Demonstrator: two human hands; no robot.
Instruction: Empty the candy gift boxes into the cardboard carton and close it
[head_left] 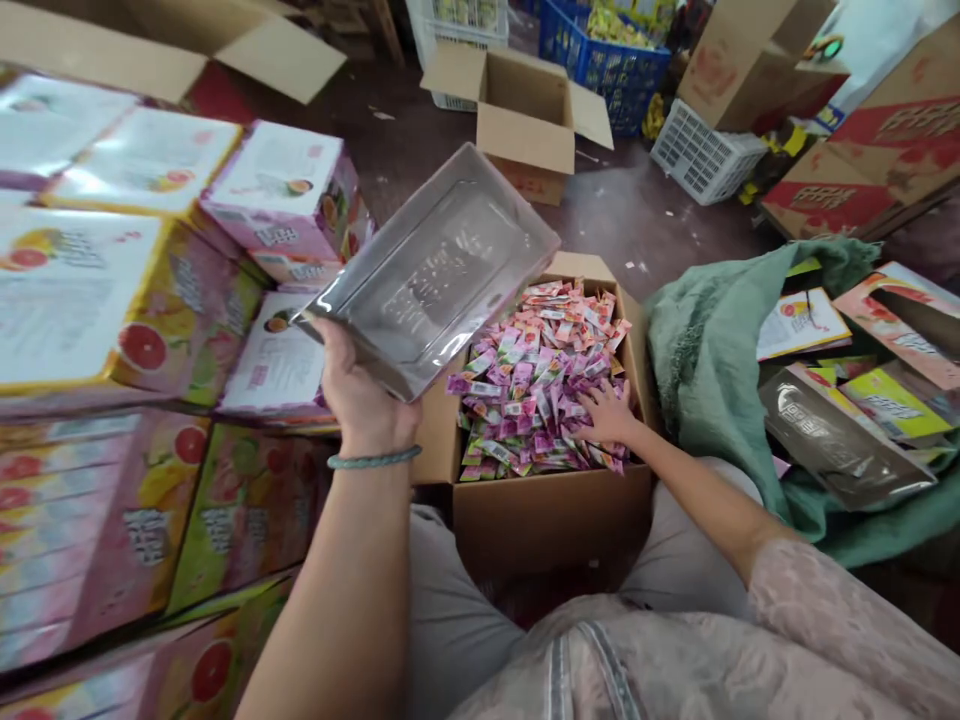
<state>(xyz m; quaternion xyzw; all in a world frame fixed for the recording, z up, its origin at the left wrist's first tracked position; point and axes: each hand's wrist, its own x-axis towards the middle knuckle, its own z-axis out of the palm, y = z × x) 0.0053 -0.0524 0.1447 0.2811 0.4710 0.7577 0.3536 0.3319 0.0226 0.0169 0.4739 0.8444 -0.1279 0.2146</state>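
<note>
My left hand (pixel 367 390) grips a clear plastic tray (pixel 442 270) by its near-left corner and holds it tilted in the air. Raised lettering shows on the tray's flat face. To the right and lower down, my right hand (pixel 606 412) rests with fingers spread on a heap of small sachets (pixel 532 385). Most sachets there are purple, with pink-orange ones at the far end and some green at the near edge. They fill an open cardboard box (pixel 551 515) that stands between my knees.
Stacked printed fruit boxes (pixel 157 510) rise on my left. At my right sits a green sack (pixel 697 310) with flattened cartons and a plastic tray (pixel 840 440). Beyond are an open carton (pixel 525 120), a blue crate (pixel 600 70), a white crate (pixel 705 150) and red-printed cartons (pixel 832 190).
</note>
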